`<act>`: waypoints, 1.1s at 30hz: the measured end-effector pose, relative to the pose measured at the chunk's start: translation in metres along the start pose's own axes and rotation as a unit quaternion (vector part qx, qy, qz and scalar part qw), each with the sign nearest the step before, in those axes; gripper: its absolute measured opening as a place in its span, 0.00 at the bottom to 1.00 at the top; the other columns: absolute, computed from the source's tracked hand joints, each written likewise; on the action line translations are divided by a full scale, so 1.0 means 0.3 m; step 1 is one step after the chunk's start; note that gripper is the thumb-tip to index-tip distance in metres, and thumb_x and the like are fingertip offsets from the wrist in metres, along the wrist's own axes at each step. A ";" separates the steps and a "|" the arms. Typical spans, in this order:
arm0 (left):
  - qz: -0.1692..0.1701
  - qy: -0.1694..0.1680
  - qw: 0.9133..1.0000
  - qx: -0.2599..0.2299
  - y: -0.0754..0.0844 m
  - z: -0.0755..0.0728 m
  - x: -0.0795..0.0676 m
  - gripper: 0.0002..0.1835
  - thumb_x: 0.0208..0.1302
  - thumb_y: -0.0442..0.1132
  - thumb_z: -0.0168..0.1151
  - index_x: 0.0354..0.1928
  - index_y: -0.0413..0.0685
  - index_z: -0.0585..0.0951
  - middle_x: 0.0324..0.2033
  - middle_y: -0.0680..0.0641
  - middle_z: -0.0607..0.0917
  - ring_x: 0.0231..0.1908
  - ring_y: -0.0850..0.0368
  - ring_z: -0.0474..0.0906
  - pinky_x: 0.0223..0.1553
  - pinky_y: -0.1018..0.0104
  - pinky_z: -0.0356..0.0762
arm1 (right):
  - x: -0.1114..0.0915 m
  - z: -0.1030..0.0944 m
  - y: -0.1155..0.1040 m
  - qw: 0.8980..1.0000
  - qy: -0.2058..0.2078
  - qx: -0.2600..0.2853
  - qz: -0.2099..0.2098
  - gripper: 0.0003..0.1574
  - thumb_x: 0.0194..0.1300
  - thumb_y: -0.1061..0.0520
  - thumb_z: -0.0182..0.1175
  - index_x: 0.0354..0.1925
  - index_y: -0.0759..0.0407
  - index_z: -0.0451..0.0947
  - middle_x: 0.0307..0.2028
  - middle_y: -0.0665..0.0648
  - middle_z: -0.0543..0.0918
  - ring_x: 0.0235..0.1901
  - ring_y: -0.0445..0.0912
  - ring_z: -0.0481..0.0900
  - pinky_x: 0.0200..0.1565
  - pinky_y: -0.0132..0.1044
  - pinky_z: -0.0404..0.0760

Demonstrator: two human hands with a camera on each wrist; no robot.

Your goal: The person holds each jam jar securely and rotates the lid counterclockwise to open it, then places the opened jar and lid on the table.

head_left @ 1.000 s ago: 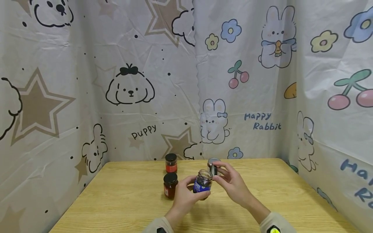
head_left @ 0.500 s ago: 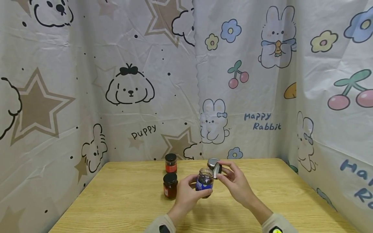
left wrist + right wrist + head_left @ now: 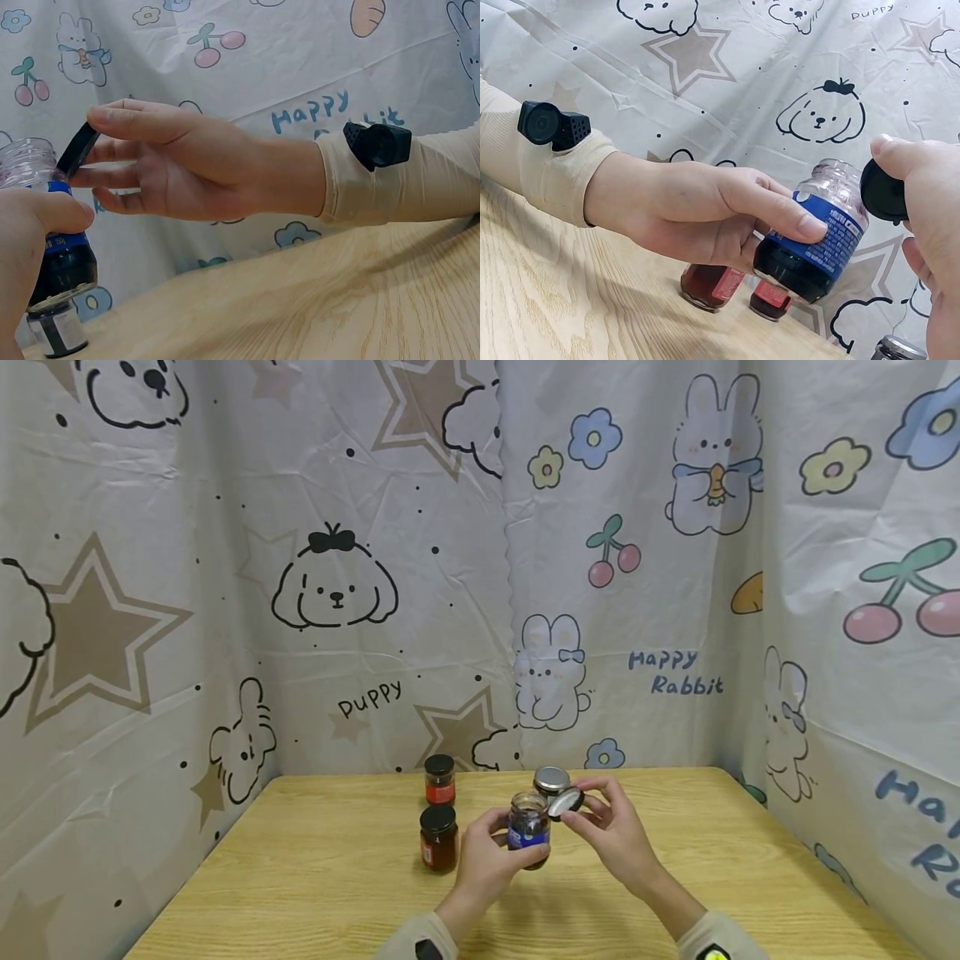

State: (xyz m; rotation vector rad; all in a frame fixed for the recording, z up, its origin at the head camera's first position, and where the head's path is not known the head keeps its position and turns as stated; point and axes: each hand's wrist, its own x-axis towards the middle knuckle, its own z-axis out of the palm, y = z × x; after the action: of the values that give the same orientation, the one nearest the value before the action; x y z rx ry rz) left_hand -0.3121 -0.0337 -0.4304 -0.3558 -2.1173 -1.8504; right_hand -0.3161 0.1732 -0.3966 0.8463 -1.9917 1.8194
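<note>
My left hand grips a glass jar with a blue label and dark contents; its mouth is uncovered. In the right wrist view the jar tilts a little and is held above the table. Between thumb and fingers, my right hand pinches a black lid by its edge. The lid's silvery inner face shows in the head view, tipped beside the jar's rim. From the left wrist view, the lid appears edge-on, close to the glass mouth.
A silver-lidded jar stands behind the held jar. To the left, on the wooden table, are a dark red jar with a black lid and a smaller red-labelled jar. Printed curtains surround the table.
The lid has moved slightly right, away from the jar's mouth, and turned so its silvery inside faces up more. The jar has shifted slightly right and stands more upright.
</note>
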 end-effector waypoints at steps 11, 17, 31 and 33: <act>-0.006 -0.007 1.000 -0.006 0.000 0.016 0.003 0.32 0.46 0.40 0.86 0.54 0.42 0.82 0.48 0.47 0.85 0.46 0.48 0.85 0.48 0.52 0.84 | -0.023 -0.023 0.010 0.999 0.012 -0.030 0.022 0.25 0.65 0.70 0.69 0.47 0.70 0.62 0.58 0.69 0.69 0.61 0.66 0.74 0.50 0.33 0.81; 0.002 -0.007 1.000 0.005 -0.007 0.033 0.004 0.32 0.46 0.41 0.86 0.54 0.43 0.83 0.48 0.49 0.86 0.49 0.48 0.83 0.51 0.50 0.82 | -0.036 -0.048 0.031 0.999 0.011 -0.040 0.016 0.25 0.63 0.72 0.69 0.46 0.71 0.62 0.57 0.68 0.69 0.57 0.48 0.79 0.49 0.33 0.82; 0.016 -0.022 0.999 -0.031 -0.017 0.100 0.010 0.30 0.44 0.37 0.86 0.51 0.43 0.82 0.45 0.48 0.85 0.41 0.52 0.86 0.43 0.57 0.85 | -0.069 -0.093 0.059 0.997 -0.025 -0.075 0.022 0.42 0.63 0.68 0.72 0.69 0.63 0.61 0.63 0.68 0.69 0.61 0.68 0.75 0.53 0.34 0.80; 0.014 -0.022 0.999 -0.028 -0.020 0.110 0.011 0.30 0.44 0.37 0.86 0.51 0.44 0.82 0.45 0.49 0.86 0.41 0.53 0.86 0.43 0.58 0.85 | -0.075 -0.101 0.062 0.996 -0.025 -0.087 0.019 0.43 0.63 0.68 0.71 0.70 0.62 0.61 0.62 0.68 0.70 0.61 0.68 0.75 0.53 0.34 0.80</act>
State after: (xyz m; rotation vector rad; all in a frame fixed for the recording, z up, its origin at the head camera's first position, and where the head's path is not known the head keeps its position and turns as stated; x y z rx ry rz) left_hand -0.3195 -0.0020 -0.4388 -0.4416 -2.0802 -1.9061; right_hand -0.3147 0.2079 -0.4205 0.8137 -2.1734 1.6303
